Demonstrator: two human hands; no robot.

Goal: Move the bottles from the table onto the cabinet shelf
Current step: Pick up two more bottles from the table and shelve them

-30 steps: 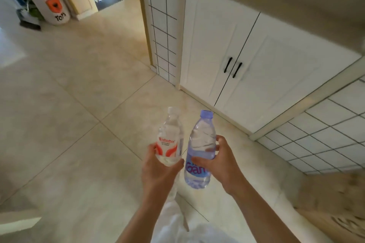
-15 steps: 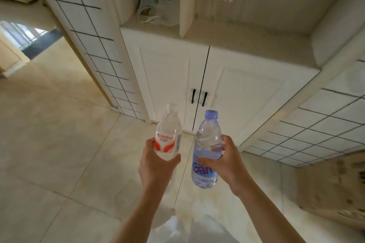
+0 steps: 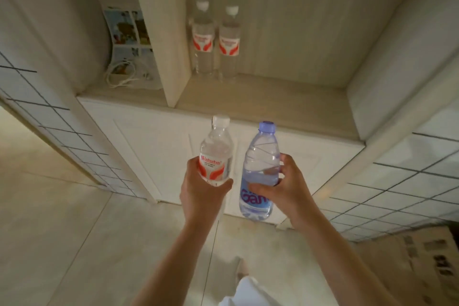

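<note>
My left hand (image 3: 201,196) grips a clear bottle with a red-and-white label and white cap (image 3: 216,154), held upright. My right hand (image 3: 285,189) grips a bluish bottle with a blue label and lilac cap (image 3: 260,164), also upright, just to its right. Both are held in front of the white cabinet, just below the front edge of its open wooden shelf (image 3: 285,104). Two red-labelled bottles (image 3: 203,40) (image 3: 229,42) stand side by side at the back left of that shelf.
A vertical divider panel (image 3: 169,57) bounds the shelf on the left; beyond it lie a white cable (image 3: 121,77) and a picture sheet (image 3: 129,27). White cabinet doors (image 3: 154,151) are below. Tiled walls flank the cabinet. A cardboard box (image 3: 427,256) sits at lower right.
The view has swung up from the floor and doors to the open shelf, and I am closer to the cabinet. Both hands have kept their bottles and raised them toward the shelf edge.
</note>
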